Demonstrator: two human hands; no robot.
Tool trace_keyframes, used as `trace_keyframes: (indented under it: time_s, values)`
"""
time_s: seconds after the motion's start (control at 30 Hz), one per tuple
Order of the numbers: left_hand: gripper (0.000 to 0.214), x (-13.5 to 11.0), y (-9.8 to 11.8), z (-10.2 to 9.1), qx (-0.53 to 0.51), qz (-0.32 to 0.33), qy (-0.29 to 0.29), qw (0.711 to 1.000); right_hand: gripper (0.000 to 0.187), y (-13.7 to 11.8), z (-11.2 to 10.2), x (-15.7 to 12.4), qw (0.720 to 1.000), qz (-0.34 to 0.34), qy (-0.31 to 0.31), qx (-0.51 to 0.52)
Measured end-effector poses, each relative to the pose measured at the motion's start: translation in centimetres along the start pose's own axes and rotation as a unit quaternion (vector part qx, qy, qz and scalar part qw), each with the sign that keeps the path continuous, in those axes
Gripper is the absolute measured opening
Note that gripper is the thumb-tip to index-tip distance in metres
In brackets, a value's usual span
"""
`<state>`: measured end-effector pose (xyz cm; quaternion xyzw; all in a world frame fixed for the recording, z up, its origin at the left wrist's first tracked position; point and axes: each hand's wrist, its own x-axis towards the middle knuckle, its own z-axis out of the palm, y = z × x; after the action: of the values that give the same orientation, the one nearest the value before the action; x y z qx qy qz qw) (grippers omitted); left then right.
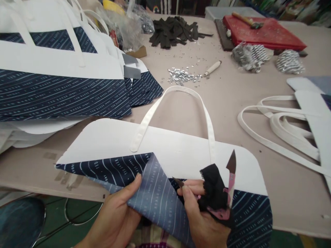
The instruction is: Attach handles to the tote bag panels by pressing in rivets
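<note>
A white bag panel (113, 134) with a white strap handle (182, 89) lies at the table's front edge. Navy printed fabric (121, 168) joins its lower part, and a corner is folded over to show its paler back. My left hand (121, 206) is closed on that folded fabric, thumb on top. Pink-handled scissors (231, 179) are in my right hand (199, 213), one dark blade pointing up and a dark tip showing by my fingers. A black cloth piece (213, 186) hangs about the handles, partly hiding them.
Stacked bag panels (64, 93) fill the left. Silver metal bits (181, 75), a pale wooden stick (212, 68) and black strips (173, 31) lie farther back. A hammer (248, 21) rests on a red slab (266, 34). More straps (269, 137) lie right. A stool (22, 220) stands below left.
</note>
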<state>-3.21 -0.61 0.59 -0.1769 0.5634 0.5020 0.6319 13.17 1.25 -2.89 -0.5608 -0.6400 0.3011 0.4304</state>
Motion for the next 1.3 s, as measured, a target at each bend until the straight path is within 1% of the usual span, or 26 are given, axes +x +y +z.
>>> trace_keyframes:
  time_s: [0.27,0.33,0.47,0.53,0.63,0.73,0.93,1.17,1.3]
  values:
    - [0.031,-0.1,-0.1,0.1,-0.007,0.007,0.014,1.0,0.021,-0.1,0.3,0.2,1.0,-0.018,-0.004,-0.013]
    - [0.031,-0.1,-0.2,0.0,-0.003,0.004,0.017,1.0,0.021,-0.2,0.7,0.0,1.0,-0.02,0.003,-0.007]
    - [0.028,-0.2,-0.3,-0.1,0.009,0.012,0.03,0.999,0.019,-0.6,1.1,-0.3,0.999,-0.012,0.035,-0.002]
    - [0.028,-0.2,-0.3,-0.1,0.006,0.013,0.03,0.999,0.02,-0.7,0.9,-0.1,0.999,-0.013,0.027,0.023]
    - [0.029,-0.2,-0.3,0.1,-0.003,0.014,0.029,0.999,0.023,-0.7,0.0,0.3,0.997,0.004,0.028,0.066]
    - [0.033,-0.4,-0.2,0.3,-0.014,0.016,0.034,0.999,0.023,-0.6,-0.6,0.5,0.997,0.011,0.036,0.072]
    - [0.035,-0.3,-0.1,0.2,-0.016,0.014,0.015,1.0,0.025,-0.8,-0.4,0.5,0.997,0.01,0.043,0.066]
    - [0.029,-0.2,-0.5,-0.4,-0.01,0.019,0.008,1.0,0.021,-0.6,-0.3,0.6,0.999,-0.005,0.027,0.032]
    - [0.029,-0.1,-0.5,-0.3,-0.007,0.015,0.001,1.0,0.023,-0.3,0.3,0.6,0.999,-0.004,0.019,0.029]
